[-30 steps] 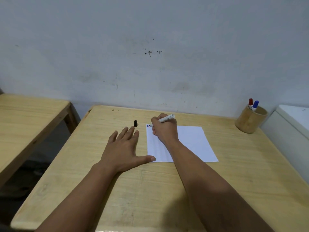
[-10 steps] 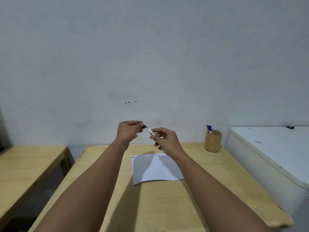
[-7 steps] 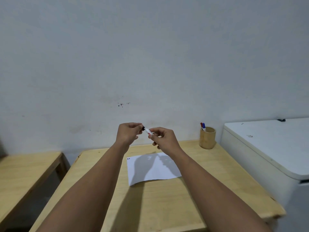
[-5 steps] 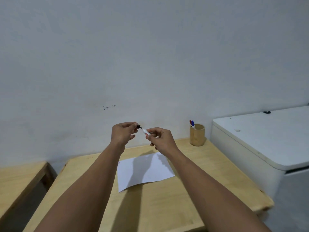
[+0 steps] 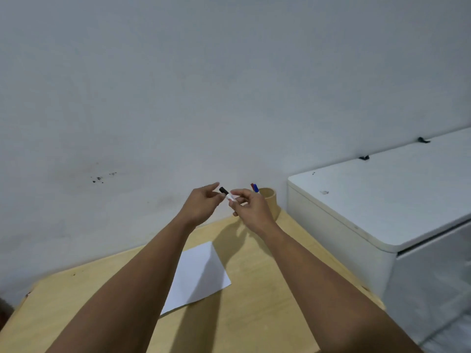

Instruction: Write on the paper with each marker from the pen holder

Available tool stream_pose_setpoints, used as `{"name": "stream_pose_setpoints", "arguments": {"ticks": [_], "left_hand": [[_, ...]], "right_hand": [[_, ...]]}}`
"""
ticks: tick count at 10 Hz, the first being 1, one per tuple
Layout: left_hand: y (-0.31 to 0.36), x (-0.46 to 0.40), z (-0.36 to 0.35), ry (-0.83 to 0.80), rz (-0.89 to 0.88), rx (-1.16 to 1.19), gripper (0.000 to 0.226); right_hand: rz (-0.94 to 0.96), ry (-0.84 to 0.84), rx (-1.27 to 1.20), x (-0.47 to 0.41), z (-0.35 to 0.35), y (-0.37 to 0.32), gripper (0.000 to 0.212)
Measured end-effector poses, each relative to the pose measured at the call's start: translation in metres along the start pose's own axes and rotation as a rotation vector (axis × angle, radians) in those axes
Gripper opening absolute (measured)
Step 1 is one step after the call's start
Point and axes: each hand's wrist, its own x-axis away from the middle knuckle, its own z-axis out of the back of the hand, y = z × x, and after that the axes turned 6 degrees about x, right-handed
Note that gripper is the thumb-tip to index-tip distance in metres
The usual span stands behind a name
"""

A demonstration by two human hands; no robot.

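Note:
Both my hands are raised above the wooden table [image 5: 257, 309]. My right hand [image 5: 251, 208] grips a white marker [image 5: 230, 196] whose black cap [image 5: 223, 191] sits on its end, pointing up and left. My left hand [image 5: 201, 205] is just left of the cap, its fingers spread apart and no longer pinching it. The white paper [image 5: 197, 273] lies flat on the table below my arms. A round wooden pen holder [image 5: 270, 200] stands at the table's far right corner behind my right hand, with a red marker [image 5: 252, 186] and a blue marker [image 5: 256, 188] sticking out.
A white cabinet [image 5: 382, 200] stands right against the table's right side, taller than the tabletop. A pale wall [image 5: 204, 85] with a few dark specks runs along the table's far edge.
The marker went from writing on the paper to being lifted and capped between both hands. My left fingers have just opened off the cap. My head has turned right.

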Motion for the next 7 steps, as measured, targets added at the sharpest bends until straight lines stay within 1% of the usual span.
{"name": "stream_pose_setpoints", "arguments": {"ticks": [1,2,3,4,5,6,7], "left_hand": [[-0.009,-0.032,-0.033,-0.012,0.001,-0.078,0.080],[-0.028,-0.060,-0.072,-0.013,0.028,-0.104,0.094],[-0.048,-0.081,-0.104,-0.039,0.084,-0.092,0.114],[-0.064,-0.098,-0.125,-0.043,0.104,-0.053,0.113],[-0.073,-0.103,-0.137,-0.024,0.084,-0.021,0.088],[-0.078,-0.099,-0.137,-0.038,0.050,0.021,0.071],[-0.076,-0.084,-0.130,-0.021,0.045,0.054,0.074]], "right_hand": [[0.043,0.177,0.069,-0.035,0.036,0.008,0.015],[0.039,0.318,0.073,-0.074,0.065,0.018,0.012],[0.025,0.344,0.051,-0.101,0.075,0.029,0.013],[-0.019,0.292,0.050,-0.115,0.068,0.044,0.015],[-0.069,0.239,0.114,-0.113,0.059,0.058,0.020],[-0.087,0.179,0.110,-0.106,0.049,0.071,0.036],[-0.074,0.264,0.076,-0.103,0.044,0.066,0.040]]}}
